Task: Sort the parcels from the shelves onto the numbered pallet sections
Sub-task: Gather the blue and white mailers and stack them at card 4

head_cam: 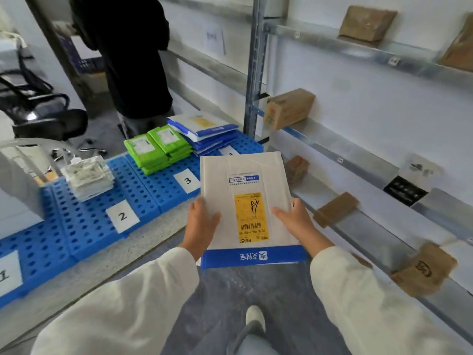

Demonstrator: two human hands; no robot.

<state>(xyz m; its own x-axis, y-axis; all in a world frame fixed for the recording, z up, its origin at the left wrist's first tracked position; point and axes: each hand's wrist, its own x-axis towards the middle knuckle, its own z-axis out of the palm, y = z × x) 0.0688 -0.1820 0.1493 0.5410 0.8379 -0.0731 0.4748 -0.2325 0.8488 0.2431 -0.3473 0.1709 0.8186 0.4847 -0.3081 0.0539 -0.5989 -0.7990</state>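
Metal shelves (358, 147) run along the right, carrying scattered brown boxes (289, 107). On the floor to the left lies the blue pallet (84, 226), its sections marked by cards 2 (122, 216) and 3 (187, 180). A white stack (88, 175) sits in section 2, a green stack (156, 149) in section 3, and a blue-and-white stack (204, 129) beyond.

Held in the air between pallet and shelves is a flat white parcel (245, 175). It has a blue band (253, 256) across its near end and a yellow label (249, 216) bearing a barcode and a handwritten mark. The left hand (202, 224) holds its left edge and the right hand (297, 219) its right edge. Each grip is closed on the parcel, thumb lying on top, fingers hidden beneath.
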